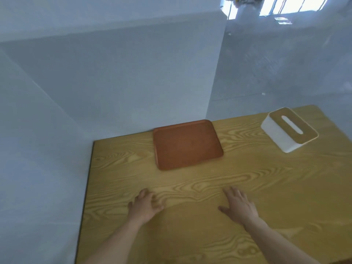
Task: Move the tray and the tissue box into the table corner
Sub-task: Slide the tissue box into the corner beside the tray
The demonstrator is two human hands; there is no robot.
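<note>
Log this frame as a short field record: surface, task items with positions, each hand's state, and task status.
surface: wooden table set against pale walls
tray: orange-brown, empty, flat at the far edge, short of the far-left corner
tissue box: white with wood-look top, far right, apart from tray
left hand: empty, fingers curled, over the table
right hand: empty, open, fingers spread
status: neither item in the corner yet

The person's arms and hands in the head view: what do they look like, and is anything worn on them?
Both arms are bare as far as the picture shows: no sleeves reach the forearms. The left hand and the right hand wear no gloves, and no watch, bracelet or ring can be seen on the wrists or fingers, though the picture is somewhat blurred.
</note>
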